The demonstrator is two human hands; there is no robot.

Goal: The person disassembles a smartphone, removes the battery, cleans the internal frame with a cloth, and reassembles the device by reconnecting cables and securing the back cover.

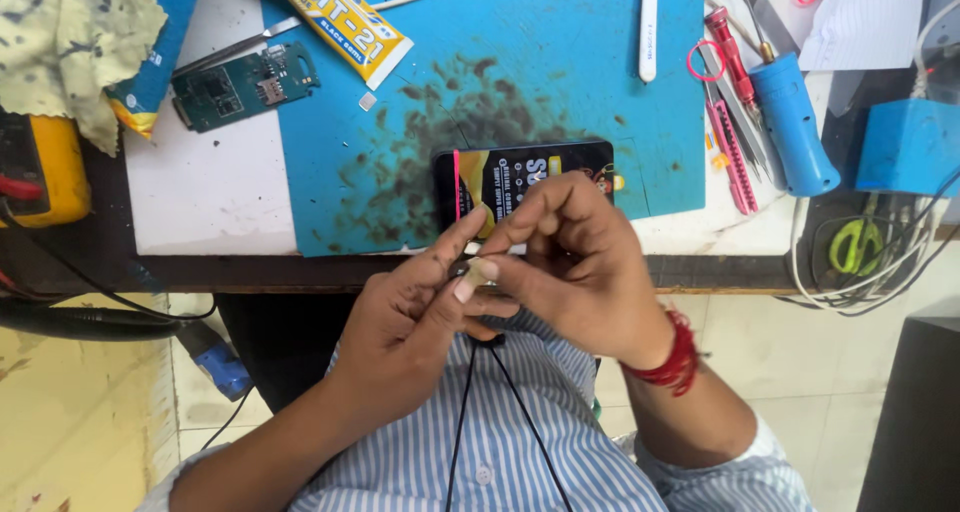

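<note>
White bench top (200,187) with a blue work mat (560,52) on it, the mat stained dark at its middle; tiled floor shows below the near edge.

Left side, far: spotted yellow cloth (70,42) over a yellow meter (45,167). Just right of it, a bare green circuit board (245,84), half on the mat. A yellow glue tube (340,17) lies slantwise further in.

Centre, near: black packet (520,172) on the mat's near edge, partly hidden by the hands. Left hand (410,322) and right hand (575,262) meet just off the bench edge, over a striped shirt (500,442). Fingertips of both hands are pinched closed around a small pale part (478,270); thumb and forefinger of each press on it from opposite sides. Two thin black wires (470,412) hang from it down over the shirt. The part is tiny, light-coloured, mostly covered; its shape cannot be made out.

Judgement: work this small wants a light, steady pinch, the wires left slack so they do not tug, and the part kept over the lap or mat in case it slips.

Right side, far: white plastic stick (649,27), red screwdriver (730,52), pink tool (732,157), blue-handled tool (795,127), blue box (910,147) with white cables (850,282).
</note>
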